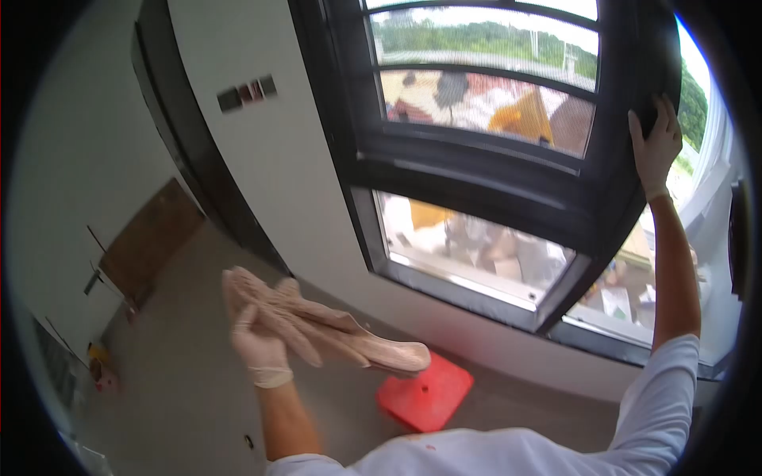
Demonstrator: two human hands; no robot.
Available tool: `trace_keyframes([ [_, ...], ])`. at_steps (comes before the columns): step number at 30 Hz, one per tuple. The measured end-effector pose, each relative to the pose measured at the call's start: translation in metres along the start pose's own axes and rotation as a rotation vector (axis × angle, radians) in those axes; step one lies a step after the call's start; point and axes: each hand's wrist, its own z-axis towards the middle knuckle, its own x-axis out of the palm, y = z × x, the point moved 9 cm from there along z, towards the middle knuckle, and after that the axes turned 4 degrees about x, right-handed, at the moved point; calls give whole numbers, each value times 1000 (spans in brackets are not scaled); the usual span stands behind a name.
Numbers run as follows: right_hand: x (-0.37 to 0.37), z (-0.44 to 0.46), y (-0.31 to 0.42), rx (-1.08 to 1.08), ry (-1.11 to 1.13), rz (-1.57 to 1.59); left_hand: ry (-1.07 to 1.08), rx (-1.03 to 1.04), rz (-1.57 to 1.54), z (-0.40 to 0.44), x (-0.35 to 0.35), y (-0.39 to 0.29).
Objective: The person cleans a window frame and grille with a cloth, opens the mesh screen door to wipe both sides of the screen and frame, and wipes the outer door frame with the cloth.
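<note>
My left hand [260,345], in a thin pale glove, is closed on a beige textured cloth [333,321]. The cloth is bunched and stretches to the right in finger-like folds, one end over a red plastic stool [444,389]. Higher up at the right, my right hand [657,151], also in a thin glove, lies against the dark window frame [615,151] near its corner. Its thumb and fingers are spread, and I see nothing held in it. The window has a screened upper pane [484,95] and a lower glass pane [476,246].
A brown board [151,238] leans at the left wall beside a dark door frame [190,119]. Switch plates [246,94] are on the white wall. Small items [101,365] lie on the grey floor [182,381] at left. Outside the glass are piled materials and greenery.
</note>
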Motion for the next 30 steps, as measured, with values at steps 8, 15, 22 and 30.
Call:
trace_keyframes([
  [8, 47, -9, -24, -213, 33, -264, -226, 116, 167, -38, -90, -99],
  [15, 69, -13, -22, -617, -8, -361, -400, 248, 365, -57, -125, -149],
  [22, 66, -12, -40, -145, 125, -409, -401, 312, 502, -68, -124, -162],
  [30, 28, -19, -12, 10, 46, -140, -199, 159, 309, -61, -108, -183],
])
